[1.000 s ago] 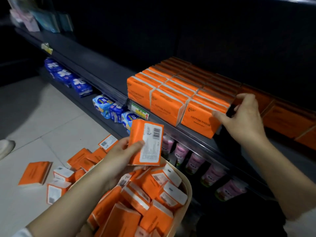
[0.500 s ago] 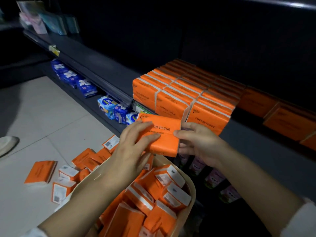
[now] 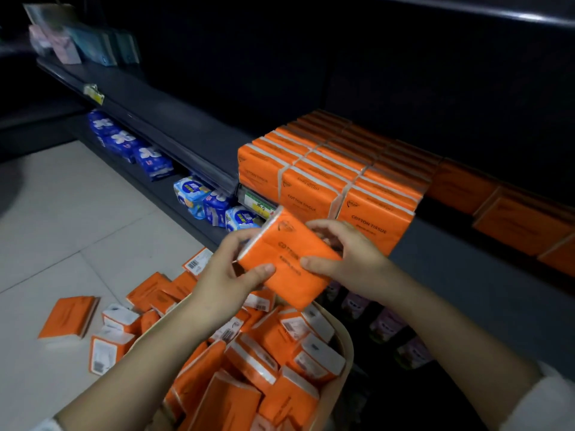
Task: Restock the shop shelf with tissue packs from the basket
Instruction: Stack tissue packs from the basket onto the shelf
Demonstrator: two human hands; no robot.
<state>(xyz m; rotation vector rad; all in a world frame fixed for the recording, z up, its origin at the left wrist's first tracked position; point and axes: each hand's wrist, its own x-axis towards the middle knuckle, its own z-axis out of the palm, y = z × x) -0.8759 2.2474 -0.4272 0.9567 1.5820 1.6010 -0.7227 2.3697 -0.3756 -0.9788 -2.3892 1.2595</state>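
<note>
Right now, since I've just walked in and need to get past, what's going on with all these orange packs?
A person is restocking. The left hand and the right hand grip one orange cotton tissue pack between them, above the beige basket, which is full of more packs. The pack is not yet on the dark shelf, where rows of shelved packs already stand. Several loose packs lie on the floor left of the basket.

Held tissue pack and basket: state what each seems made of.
The held tissue pack: thin orange plastic film, slightly glossy; it creases and catches light. The basket: cream, smooth matt rim, probably moulded plastic; dim light leaves it open.
</note>
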